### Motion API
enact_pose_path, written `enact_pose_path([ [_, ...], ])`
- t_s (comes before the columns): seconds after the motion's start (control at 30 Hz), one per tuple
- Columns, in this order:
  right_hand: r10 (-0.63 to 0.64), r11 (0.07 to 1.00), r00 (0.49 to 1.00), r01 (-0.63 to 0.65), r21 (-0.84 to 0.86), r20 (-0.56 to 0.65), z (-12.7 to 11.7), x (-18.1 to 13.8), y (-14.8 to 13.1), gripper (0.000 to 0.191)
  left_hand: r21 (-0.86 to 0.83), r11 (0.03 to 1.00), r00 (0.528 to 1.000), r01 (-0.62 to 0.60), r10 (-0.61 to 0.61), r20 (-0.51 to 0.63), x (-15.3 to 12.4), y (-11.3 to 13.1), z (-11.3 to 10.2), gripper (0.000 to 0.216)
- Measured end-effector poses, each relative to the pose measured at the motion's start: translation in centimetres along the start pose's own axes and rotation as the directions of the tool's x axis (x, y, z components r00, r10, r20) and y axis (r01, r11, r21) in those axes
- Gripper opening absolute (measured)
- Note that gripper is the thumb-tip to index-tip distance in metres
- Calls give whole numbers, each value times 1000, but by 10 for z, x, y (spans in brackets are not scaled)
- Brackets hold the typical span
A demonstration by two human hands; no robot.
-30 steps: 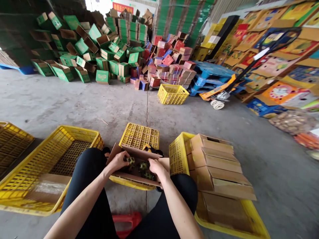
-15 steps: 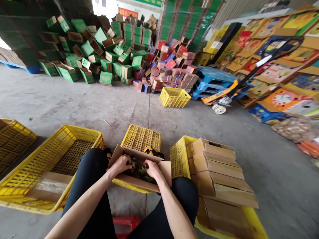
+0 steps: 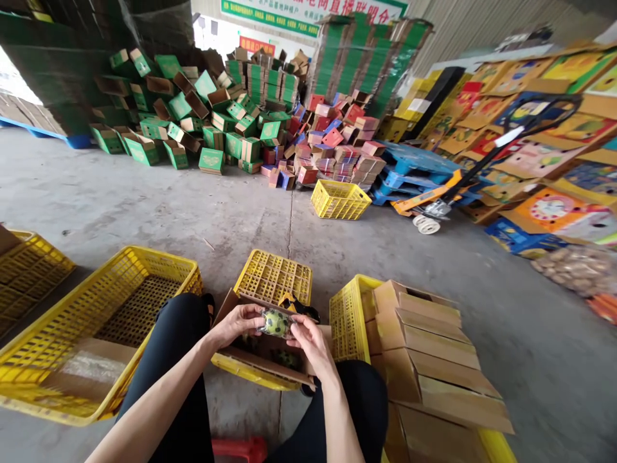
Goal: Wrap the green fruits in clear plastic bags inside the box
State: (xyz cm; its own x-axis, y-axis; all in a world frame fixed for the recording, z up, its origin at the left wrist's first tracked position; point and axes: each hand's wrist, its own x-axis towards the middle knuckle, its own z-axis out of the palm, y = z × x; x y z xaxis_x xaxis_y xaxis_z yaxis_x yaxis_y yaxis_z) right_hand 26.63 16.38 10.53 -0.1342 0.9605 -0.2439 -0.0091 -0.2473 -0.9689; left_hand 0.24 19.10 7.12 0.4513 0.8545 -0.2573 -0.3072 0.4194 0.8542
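Observation:
Above an open cardboard box [image 3: 238, 355], both hands hold up a green, dark-spotted item in clear wrap [image 3: 276, 323], which looks like a fruit. My left hand [image 3: 241, 323] pinches one end of its wrap, and my right hand [image 3: 308, 339] grips the other end. Inside the box lie more dark and green pieces, partly hidden in shadow and by my right hand. The box rests between my knees on a yellow crate [image 3: 255, 372]. Just beyond it is another yellow crate [image 3: 274, 273] with a grid face upward. A black-and-yellow object [image 3: 292, 304] is partly hidden behind the box.
To my right, a yellow crate [image 3: 344, 315] holds several cardboard boxes [image 3: 434, 347]. On my left stands a large yellow crate [image 3: 166, 257] with a flat carton inside. Farther off are a small yellow crate [image 3: 340, 200], a pallet jack [image 3: 448, 190] and heaped green boxes [image 3: 212, 161].
Both hands have risen out of the box, bringing up the wrapped green item between them. The head view has tilted slightly upward.

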Motion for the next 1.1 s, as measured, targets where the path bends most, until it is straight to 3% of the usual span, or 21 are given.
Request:
enact_pose_path([
  [0.17, -61, 998, 994, 58, -34, -86, 6, 10, 0, 58, -36, 999, 989, -39, 33, -146, 5, -3, -2, 51],
  [0.3, -109, 992, 991, 104, -65, -82, 9, 8, -5, 53, 7, 999, 982, -32, 33, -186, 5, -3, -2, 53],
  [0.8, 28, 987, 982, 2, 160, -186, 13, 13, 12, 54, 14, 999, 986, -37, 39, -163, 6, 1, -1, 54],
  [0.93, 5, 989, 980, 24, 145, -198, 11, 14, 13, 57, 10, 1000, 991, -29, 30, -133, 4, 1, -2, 54],
  [1.1, -25, 997, 984, 38, 70, -175, 9, 12, 10, 60, -18, 997, 989, 79, -81, -121, 3, 2, 0, 66],
])
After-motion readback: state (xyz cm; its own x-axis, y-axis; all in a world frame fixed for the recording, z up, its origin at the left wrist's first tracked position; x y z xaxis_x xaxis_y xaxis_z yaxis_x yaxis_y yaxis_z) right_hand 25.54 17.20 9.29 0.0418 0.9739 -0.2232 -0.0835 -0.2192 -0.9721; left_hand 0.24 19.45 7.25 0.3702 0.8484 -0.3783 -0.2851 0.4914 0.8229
